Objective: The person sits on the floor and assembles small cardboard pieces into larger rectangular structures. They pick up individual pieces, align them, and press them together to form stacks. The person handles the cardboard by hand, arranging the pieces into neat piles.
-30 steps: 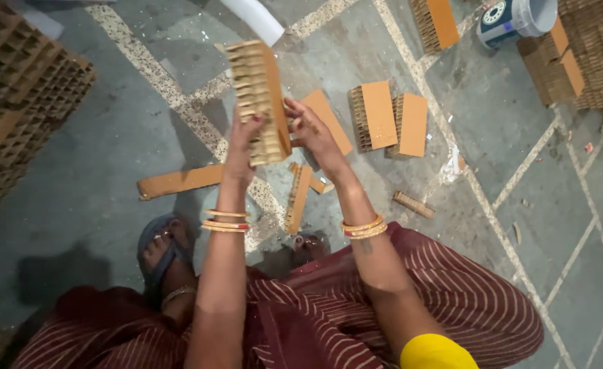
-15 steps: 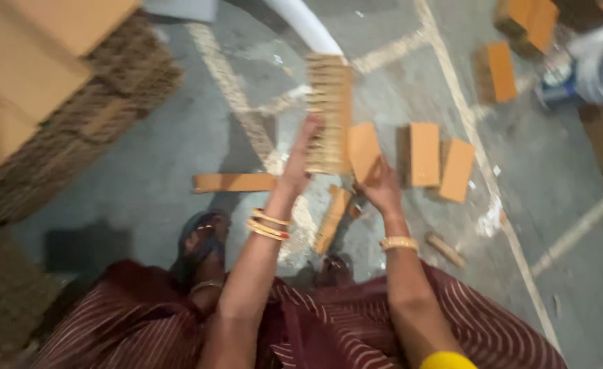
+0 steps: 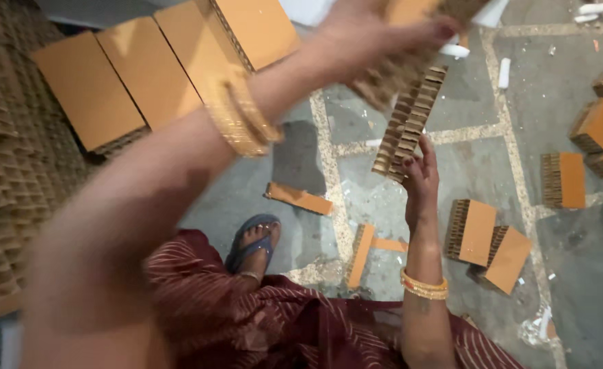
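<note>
Overhead, the left hand (image 3: pixel 377 34) grips the top of one honeycomb cardboard strip (image 3: pixel 411 123), raised above the floor (image 3: pixel 301 157); the right hand (image 3: pixel 419 181) touches its lower end, fingers open. Three orange-faced blocks (image 3: pixel 165 68) lie stacked at left; five more lie scattered at right.

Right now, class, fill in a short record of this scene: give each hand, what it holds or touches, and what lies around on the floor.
left hand: raised near the top of the view, blurred, grip closed on the upper end of the honeycomb cardboard block
right hand: open, fingertips touching the block's lower end
block: long, tilted, held above the floor
bangles: gold, on the left wrist
floor: grey slabs with pale joints
loose cardboard pieces: lying right of the right hand
stacked blocks: upper left
sandalled foot: on the floor
</note>
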Tool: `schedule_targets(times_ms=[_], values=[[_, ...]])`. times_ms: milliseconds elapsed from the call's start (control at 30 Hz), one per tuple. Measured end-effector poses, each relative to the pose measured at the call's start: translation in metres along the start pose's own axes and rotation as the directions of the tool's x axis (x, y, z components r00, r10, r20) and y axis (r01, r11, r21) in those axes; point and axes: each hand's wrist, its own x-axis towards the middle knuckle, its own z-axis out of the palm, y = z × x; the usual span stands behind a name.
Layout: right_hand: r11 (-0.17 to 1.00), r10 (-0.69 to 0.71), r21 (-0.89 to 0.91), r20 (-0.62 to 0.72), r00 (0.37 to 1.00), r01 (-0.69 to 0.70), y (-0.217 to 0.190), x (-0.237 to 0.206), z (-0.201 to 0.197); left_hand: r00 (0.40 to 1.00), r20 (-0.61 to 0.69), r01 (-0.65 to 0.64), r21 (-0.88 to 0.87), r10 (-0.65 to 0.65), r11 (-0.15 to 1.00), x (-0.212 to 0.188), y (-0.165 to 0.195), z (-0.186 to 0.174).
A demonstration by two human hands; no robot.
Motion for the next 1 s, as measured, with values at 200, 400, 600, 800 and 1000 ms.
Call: schedule_targets(times_ms=[200, 400, 600, 800, 1000], values=[[0.999, -0.050, -0.014, 0.047, 0.998, 0.051, -0.012, -0.019, 0.040, 0.906, -0.424, 0.100, 0.203, -0.005, 0.974, -0.102, -0.046, -0.121], [0.985, -0.063, -0.150, 0.110, 0.992, 0.079, -0.027, -0.018, 0.061, 0.673, -0.736, 0.068, -0.030, -0.068, 0.997, -0.147, -0.153, -0.157], [0.965, -0.141, -0.189, 0.222, 0.965, 0.185, -0.062, 0.002, 0.122, 0.615, -0.788, 0.149, 0.166, 0.041, 0.975, -0.154, -0.175, -0.153], [0.922, -0.162, -0.302, 0.264, 0.951, 0.241, -0.077, 0.009, 0.164, 0.703, -0.697, 0.355, 0.512, 0.138, 0.782, -0.147, -0.167, -0.158], [0.888, -0.161, -0.382, 0.267, 0.950, 0.257, -0.072, 0.012, 0.167, 0.794, -0.598, 0.439, 0.691, 0.113, 0.575, -0.098, -0.172, -0.205]])
